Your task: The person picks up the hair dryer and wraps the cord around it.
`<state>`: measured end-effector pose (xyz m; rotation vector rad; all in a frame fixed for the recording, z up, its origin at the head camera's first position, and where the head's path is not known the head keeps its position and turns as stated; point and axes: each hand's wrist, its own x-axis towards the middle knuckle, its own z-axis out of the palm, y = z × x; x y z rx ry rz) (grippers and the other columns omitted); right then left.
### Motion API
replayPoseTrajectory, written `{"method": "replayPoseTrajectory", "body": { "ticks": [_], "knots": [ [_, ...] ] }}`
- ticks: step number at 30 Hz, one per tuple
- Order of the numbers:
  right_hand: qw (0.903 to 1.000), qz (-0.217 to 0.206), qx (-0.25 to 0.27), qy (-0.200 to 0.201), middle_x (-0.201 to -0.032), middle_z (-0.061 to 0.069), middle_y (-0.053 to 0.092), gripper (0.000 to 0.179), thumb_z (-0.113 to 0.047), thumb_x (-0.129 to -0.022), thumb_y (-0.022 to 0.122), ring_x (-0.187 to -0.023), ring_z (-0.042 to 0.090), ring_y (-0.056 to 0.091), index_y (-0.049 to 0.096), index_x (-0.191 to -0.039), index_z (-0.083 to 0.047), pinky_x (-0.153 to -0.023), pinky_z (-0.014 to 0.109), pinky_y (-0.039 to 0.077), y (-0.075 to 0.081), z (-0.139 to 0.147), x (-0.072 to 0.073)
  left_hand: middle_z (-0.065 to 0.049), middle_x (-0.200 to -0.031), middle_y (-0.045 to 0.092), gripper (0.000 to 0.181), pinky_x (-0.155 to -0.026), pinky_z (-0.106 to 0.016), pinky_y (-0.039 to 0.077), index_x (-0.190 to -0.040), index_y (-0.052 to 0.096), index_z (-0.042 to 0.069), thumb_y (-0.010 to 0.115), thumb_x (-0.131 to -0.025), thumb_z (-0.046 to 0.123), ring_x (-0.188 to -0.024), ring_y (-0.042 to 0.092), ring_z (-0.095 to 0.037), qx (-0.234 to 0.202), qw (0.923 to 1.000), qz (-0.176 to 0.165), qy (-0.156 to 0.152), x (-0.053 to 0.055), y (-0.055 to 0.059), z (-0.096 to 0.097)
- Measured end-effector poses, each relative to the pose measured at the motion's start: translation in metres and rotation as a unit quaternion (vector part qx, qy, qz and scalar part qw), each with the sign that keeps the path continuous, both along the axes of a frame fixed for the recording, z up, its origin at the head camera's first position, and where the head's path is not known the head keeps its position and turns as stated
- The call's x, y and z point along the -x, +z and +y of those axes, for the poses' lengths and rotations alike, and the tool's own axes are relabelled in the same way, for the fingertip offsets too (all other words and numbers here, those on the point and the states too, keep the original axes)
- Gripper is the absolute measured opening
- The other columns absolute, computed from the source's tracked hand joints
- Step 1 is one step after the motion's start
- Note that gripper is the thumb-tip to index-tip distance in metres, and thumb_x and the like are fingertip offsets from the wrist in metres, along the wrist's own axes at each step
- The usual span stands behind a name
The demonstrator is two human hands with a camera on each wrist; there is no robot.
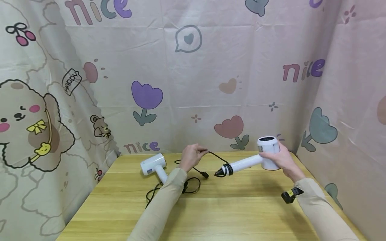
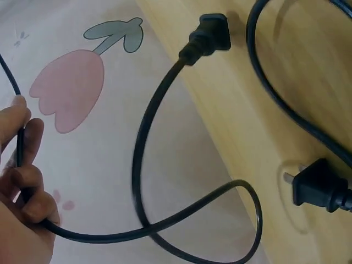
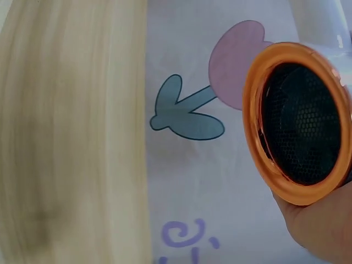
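Observation:
My right hand [image 1: 284,160] grips a white hair dryer [image 1: 246,163] by its barrel, above the right side of the table. Its handle points left, with part of the black cord [image 1: 230,169] wound around the handle's end. My left hand [image 1: 192,157] pinches the cord between thumb and fingers, left of the handle. From that hand the cord [image 2: 137,159] loops down to a black plug [image 2: 213,36], which hangs free. In the right wrist view, an orange-copper ring [image 3: 253,121] surrounds the dryer's dark mesh end [image 3: 302,124].
A second white hair dryer [image 1: 152,165] lies at the back left of the wooden table [image 1: 229,214]. Its black cord [image 1: 194,191] lies in loops, partly behind my left forearm. A two-pronged plug [image 2: 319,186] rests on the wood. Printed curtains [image 1: 193,83] stand behind and at both sides.

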<state>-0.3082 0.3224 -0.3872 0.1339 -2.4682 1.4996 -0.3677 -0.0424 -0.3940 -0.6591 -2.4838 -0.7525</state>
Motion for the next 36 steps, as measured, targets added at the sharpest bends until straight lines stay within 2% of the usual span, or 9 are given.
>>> {"method": "replayPoseTrajectory", "body": {
  "ticks": [5,8,10,13,20,24,27,32,36],
  "knots": [
    [0.9962,-0.047,0.073,0.008,-0.128,0.023,0.048,0.079,-0.035,-0.091,0.068,-0.093,0.014,0.058,0.024,-0.148,-0.002,-0.078,0.035,0.054,-0.006,0.004,0.002,0.005,-0.094,0.075,0.016,-0.065,-0.023,0.054,-0.097,0.08,0.021,0.072,-0.089,0.032,-0.079,0.068,-0.009,0.009,0.9998,-0.009,-0.014,-0.002,-0.008,0.003],
    [0.9922,-0.065,0.106,0.004,-0.119,0.013,0.052,0.079,-0.039,-0.093,0.065,-0.089,0.011,0.06,0.022,-0.148,-0.002,-0.077,0.035,0.056,-0.009,0.005,0.002,0.004,-0.098,0.076,0.016,-0.071,-0.026,0.056,-0.099,0.079,0.02,0.07,-0.09,0.03,-0.085,0.07,-0.01,0.024,0.9989,-0.022,-0.034,-0.004,-0.013,0.007],
    [0.9895,-0.072,0.125,-0.004,-0.113,0.005,0.053,0.079,-0.042,-0.094,0.064,-0.088,0.008,0.061,0.022,-0.148,-0.002,-0.076,0.034,0.057,-0.008,0.004,0.002,0.003,-0.096,0.076,0.016,-0.069,-0.025,0.056,-0.1,0.079,0.019,0.069,-0.091,0.028,-0.082,0.07,-0.01,0.042,0.9978,-0.02,-0.047,-0.004,-0.017,0.01],
    [0.9845,-0.076,0.154,-0.033,-0.107,-0.002,0.053,0.079,-0.046,-0.092,0.064,-0.084,0.006,0.061,0.026,-0.145,-0.002,-0.074,0.031,0.057,-0.007,0.002,0.003,0.003,-0.094,0.076,0.015,-0.069,-0.023,0.056,-0.101,0.079,0.017,0.069,-0.092,0.025,-0.08,0.07,-0.01,0.072,0.9953,-0.008,-0.064,-0.006,-0.023,0.014],
    [0.9637,-0.087,0.223,-0.119,-0.111,-0.001,0.048,0.084,-0.048,-0.086,0.072,-0.083,0.006,0.057,0.029,-0.145,-0.006,-0.069,0.026,0.055,-0.002,-0.011,0.005,0.005,-0.098,0.076,0.016,-0.072,-0.024,0.057,-0.105,0.078,0.02,0.069,-0.093,0.025,-0.085,0.071,-0.008,0.142,0.9865,0.034,-0.074,-0.02,-0.027,0.025],
    [0.9565,-0.083,0.224,-0.167,-0.117,-0.001,0.047,0.093,-0.05,-0.082,0.075,-0.089,0.009,0.054,0.028,-0.15,-0.008,-0.068,0.022,0.054,-0.001,-0.019,0.008,0.006,-0.094,0.076,0.017,-0.066,-0.02,0.055,-0.107,0.077,0.021,0.068,-0.093,0.026,-0.079,0.069,-0.006,0.164,0.9819,0.054,-0.077,-0.029,-0.025,0.032],
    [0.9536,-0.08,0.211,-0.199,-0.121,0.001,0.048,0.096,-0.052,-0.081,0.076,-0.095,0.013,0.054,0.028,-0.151,-0.008,-0.067,0.02,0.053,-0.001,-0.026,0.01,0.006,-0.087,0.074,0.017,-0.058,-0.013,0.048,-0.105,0.078,0.02,0.068,-0.093,0.027,-0.067,0.063,-0.001,0.172,0.9779,0.077,-0.09,-0.033,-0.024,0.035],
    [0.9561,-0.077,0.173,-0.224,-0.13,0.009,0.048,0.095,-0.053,-0.081,0.074,-0.105,0.02,0.052,0.027,-0.151,-0.008,-0.065,0.019,0.051,-0.004,-0.033,0.011,0.007,-0.079,0.072,0.018,-0.049,-0.007,0.034,-0.102,0.078,0.02,0.07,-0.091,0.03,-0.055,0.05,0.003,0.179,0.9697,0.114,-0.121,-0.037,-0.024,0.036],
    [0.9609,-0.062,0.147,-0.226,-0.134,0.015,0.046,0.097,-0.054,-0.081,0.074,-0.109,0.025,0.052,0.026,-0.151,-0.009,-0.065,0.021,0.053,-0.004,-0.037,0.009,0.007,-0.082,0.073,0.015,-0.055,-0.01,0.045,-0.1,0.078,0.017,0.07,-0.092,0.026,-0.062,0.061,0.0,0.171,0.9663,0.136,-0.135,-0.04,-0.021,0.036]
  ]
}}
